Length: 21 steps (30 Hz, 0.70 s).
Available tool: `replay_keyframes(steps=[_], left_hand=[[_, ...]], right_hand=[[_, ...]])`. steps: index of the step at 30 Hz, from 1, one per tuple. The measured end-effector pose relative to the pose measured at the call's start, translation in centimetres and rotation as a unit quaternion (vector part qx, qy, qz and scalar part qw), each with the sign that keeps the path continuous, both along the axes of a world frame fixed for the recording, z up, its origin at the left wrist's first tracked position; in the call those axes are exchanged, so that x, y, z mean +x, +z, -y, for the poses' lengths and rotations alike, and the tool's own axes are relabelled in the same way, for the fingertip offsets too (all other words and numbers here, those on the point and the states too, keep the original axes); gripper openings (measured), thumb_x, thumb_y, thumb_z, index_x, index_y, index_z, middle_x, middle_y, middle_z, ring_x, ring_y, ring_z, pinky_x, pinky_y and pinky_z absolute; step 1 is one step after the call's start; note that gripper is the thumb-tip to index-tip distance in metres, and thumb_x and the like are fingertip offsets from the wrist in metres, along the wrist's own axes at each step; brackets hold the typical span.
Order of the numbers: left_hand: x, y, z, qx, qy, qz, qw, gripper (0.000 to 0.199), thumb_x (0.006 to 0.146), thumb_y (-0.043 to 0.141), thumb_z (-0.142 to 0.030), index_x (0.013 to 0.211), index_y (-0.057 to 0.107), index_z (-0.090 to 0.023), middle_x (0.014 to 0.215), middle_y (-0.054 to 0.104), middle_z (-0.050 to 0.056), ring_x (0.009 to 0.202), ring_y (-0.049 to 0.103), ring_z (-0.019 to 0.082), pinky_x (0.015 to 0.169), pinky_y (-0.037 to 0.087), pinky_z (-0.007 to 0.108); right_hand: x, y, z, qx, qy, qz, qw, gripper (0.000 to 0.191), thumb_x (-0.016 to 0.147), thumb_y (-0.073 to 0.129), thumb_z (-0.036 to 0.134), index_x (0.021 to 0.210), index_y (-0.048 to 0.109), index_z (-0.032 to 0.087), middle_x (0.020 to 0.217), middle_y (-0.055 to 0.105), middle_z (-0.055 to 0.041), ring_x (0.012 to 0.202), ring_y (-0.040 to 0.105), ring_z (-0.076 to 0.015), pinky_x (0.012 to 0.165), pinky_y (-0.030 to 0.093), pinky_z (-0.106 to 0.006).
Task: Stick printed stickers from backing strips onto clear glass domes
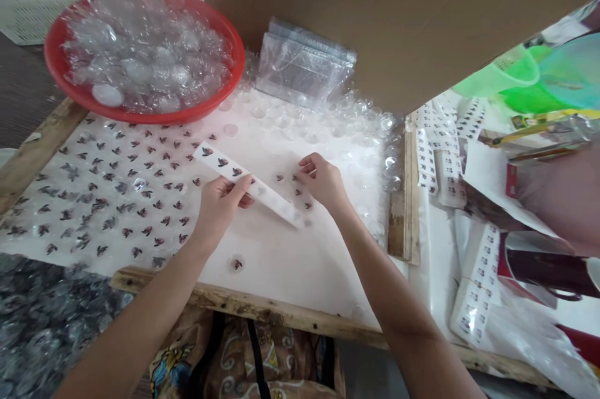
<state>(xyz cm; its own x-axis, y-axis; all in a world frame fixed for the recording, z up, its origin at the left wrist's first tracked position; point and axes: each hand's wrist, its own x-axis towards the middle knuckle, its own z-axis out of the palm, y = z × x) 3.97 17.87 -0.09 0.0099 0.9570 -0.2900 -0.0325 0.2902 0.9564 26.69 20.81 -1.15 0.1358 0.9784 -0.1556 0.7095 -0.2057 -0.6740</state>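
In my left hand (221, 204) is a white strip of stickers (276, 202), pinched between thumb and fingers. Small dark winged prints show on its upper left part, while its lower right part looks mostly blank. My right hand (324, 182) is at the white board (290, 274), its thumb and fingers drawn together; whatever they hold, if anything, is too small to tell. By those fingertips lie a few printed clear discs (280, 178). A single printed disc (236, 264) lies nearer the front edge. Many more printed discs (147, 231) cover the board's left side.
A red basin (238, 67) heaped with clear plastic pieces stands at the back left. Behind the board are a clear plastic box (302, 67) and a large cardboard sheet (375, 5). Wooden edging (281, 314) borders the board. Rolled sticker sheets (478, 286) and a dark mug (539, 271) sit right.
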Motion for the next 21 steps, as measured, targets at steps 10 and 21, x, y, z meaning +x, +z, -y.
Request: replay_keyframes(steps=[10,21], left_hand=[[0.3,0.0,0.1,-0.021,-0.024,-0.003,0.999,0.050,0.082,0.060,-0.060,0.063,0.065,-0.014,0.056,0.067,0.007,0.055,0.068,0.020,0.059,0.056,0.030],[0.1,-0.2,-0.2,-0.016,0.012,-0.025,0.999,0.038,0.080,0.066,-0.051,0.069,0.068,-0.015,0.059,0.070,0.004,0.054,0.068,0.019,0.056,0.057,0.029]], right_hand=[[-6.2,3.5,2.0,0.055,0.151,-0.129,0.979,0.009,0.083,0.063,0.025,0.091,0.063,0.023,0.086,0.069,-0.0010,0.075,0.063,-0.0142,0.072,0.049,-0.028],[-7.0,3.1,3.6,0.187,0.201,0.022,0.961,0.019,0.093,0.044,0.019,0.080,0.058,0.021,0.091,0.064,-0.0080,0.084,0.058,-0.0189,0.073,0.046,-0.032]])
